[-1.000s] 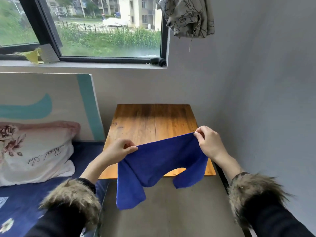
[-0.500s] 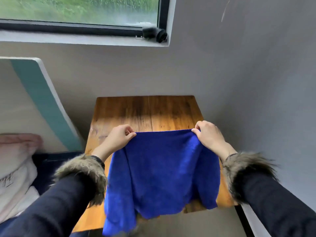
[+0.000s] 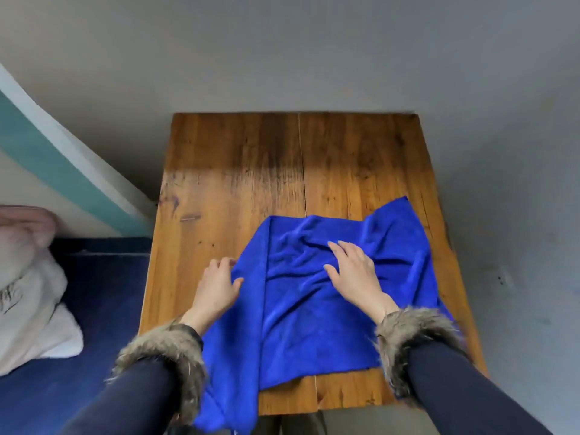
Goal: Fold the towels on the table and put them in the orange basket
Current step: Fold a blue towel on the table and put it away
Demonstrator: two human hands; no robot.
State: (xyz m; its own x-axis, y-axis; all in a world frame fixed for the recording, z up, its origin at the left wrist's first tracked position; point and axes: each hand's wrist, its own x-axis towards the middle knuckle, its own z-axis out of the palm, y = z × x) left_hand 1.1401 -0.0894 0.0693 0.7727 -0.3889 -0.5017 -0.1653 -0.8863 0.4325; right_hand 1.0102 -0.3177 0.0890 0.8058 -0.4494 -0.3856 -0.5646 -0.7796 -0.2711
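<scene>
Blue towel (image 3: 301, 296) spread out but wrinkled on the wooden counter (image 3: 232, 171), near corner hanging over the front edge on the left. Right hand (image 3: 353, 271) flat on the middle of the towel, fingers straight and spread wide, pressing the cloth. Left hand (image 3: 218, 285) at the left edge of the towel, fingers relaxed, thumb touching the cloth, gripping nothing. White pillow (image 3: 28, 296) on the blue bed (image 3: 94, 309) at left.
</scene>
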